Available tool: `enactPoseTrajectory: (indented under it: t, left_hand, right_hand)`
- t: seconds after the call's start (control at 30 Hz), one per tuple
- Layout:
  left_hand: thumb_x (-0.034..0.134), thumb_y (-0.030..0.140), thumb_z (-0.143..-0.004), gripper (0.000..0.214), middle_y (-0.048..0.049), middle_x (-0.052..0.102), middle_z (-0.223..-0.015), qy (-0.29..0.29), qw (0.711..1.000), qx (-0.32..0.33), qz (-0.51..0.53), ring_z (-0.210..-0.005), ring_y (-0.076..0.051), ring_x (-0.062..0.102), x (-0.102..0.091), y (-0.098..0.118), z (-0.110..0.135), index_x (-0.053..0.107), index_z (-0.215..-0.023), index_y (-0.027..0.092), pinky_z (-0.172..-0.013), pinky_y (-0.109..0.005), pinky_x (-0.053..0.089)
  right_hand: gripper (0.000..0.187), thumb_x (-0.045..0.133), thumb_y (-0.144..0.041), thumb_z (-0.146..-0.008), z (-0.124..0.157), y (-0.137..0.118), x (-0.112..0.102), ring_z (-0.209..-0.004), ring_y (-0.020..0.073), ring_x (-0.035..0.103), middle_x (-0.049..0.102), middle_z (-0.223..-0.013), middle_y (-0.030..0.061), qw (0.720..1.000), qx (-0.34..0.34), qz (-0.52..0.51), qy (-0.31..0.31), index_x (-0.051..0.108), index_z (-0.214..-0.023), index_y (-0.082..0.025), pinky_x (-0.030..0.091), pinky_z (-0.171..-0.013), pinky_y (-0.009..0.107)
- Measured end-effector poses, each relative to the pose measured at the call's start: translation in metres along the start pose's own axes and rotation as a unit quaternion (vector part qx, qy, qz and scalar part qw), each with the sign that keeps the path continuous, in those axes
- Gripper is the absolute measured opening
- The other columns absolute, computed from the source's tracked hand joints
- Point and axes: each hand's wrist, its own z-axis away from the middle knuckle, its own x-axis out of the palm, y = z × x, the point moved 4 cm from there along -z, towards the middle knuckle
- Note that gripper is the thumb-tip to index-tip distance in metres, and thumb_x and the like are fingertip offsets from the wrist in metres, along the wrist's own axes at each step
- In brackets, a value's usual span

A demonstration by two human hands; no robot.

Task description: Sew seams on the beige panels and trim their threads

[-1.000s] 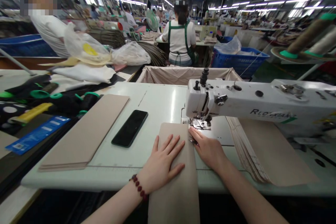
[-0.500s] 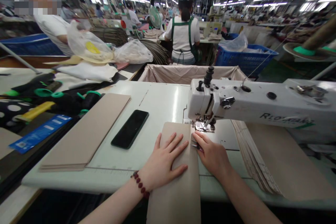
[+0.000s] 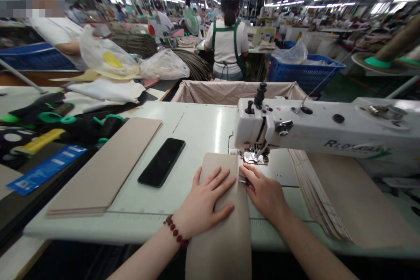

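My left hand [image 3: 207, 199] lies flat with fingers spread on a long beige panel [image 3: 225, 245], which hangs over the table's front edge. The panel's far right edge reaches the presser foot [image 3: 254, 156] of a white sewing machine [image 3: 315, 129]. Curled by that edge, my right hand [image 3: 267, 193] has its fingertips on the fabric just in front of the foot. Small thread snips [image 3: 244, 180] are tucked in its fingers, blades pointing left; their handle is mostly hidden.
A black phone [image 3: 161, 162] and a stack of beige panels [image 3: 108, 166] lie to the left. More panels [image 3: 354, 205] are piled under the machine arm. Thread spools [image 3: 113, 127] crowd the left side. Behind the table is a cloth-lined bin [image 3: 210, 92]; a person [image 3: 229, 48] sits beyond.
The view has shifted very slightly. Both hands, the snips and the panel keep nearly the same place by the presser foot.
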Motion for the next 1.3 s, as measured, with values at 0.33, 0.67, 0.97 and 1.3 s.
enactPoseTrajectory:
  t: [0.33, 0.67, 0.97, 1.3]
  left_hand:
    - [0.049, 0.048, -0.091, 0.063, 0.0, 0.026, -0.155, 0.011, 1.0, 0.012, 0.014, -0.142, -0.03, 0.023, 0.0, 0.0001, 0.0028, 0.025, -0.148, 0.038, -0.11, -0.061, -0.005]
    - [0.05, 0.044, -0.092, 0.06, 0.0014, 0.027, -0.155, 0.011, 1.0, 0.003, 0.027, -0.142, -0.029, 0.023, -0.0008, -0.0044, 0.0, 0.027, -0.147, 0.039, -0.111, -0.061, -0.005]
    - [0.052, 0.04, -0.092, 0.056, -0.0006, 0.032, -0.153, 0.028, 0.999, -0.003, 0.038, -0.142, -0.03, 0.025, -0.0007, -0.0057, 0.001, 0.035, -0.145, 0.035, -0.113, -0.06, -0.002]
    - [0.051, 0.038, -0.092, 0.053, -0.0007, 0.035, -0.152, 0.039, 0.998, -0.008, 0.041, -0.141, -0.029, 0.026, -0.0032, -0.0062, 0.0012, 0.039, -0.143, 0.034, -0.114, -0.059, 0.0]
  right_hand:
    - [0.055, 0.053, -0.017, -0.087, 0.0007, 0.0015, 0.0011, -0.108, 0.018, 0.061, 0.045, -0.145, -0.0042, 1.0, -0.004, 0.0, 0.001, 0.041, -0.139, -0.033, 0.054, -0.076, 0.029]
    - [0.056, 0.052, -0.017, -0.087, 0.0, -0.0006, 0.0004, -0.104, 0.0178, 0.063, 0.046, -0.144, -0.0031, 1.0, 0.0, 0.001, -0.004, 0.041, -0.139, -0.033, 0.055, -0.073, 0.028]
    - [0.056, 0.052, -0.017, -0.086, 0.0001, 0.001, -0.0012, -0.101, 0.0183, 0.064, 0.049, -0.14, -0.0031, 1.0, 0.006, -0.001, -0.013, 0.043, -0.138, -0.035, 0.055, -0.073, 0.029]
    - [0.056, 0.051, -0.016, -0.086, 0.0008, -0.001, -0.0007, -0.101, 0.0181, 0.064, 0.049, -0.141, -0.0028, 1.0, 0.005, 0.005, -0.012, 0.043, -0.139, -0.034, 0.055, -0.073, 0.029]
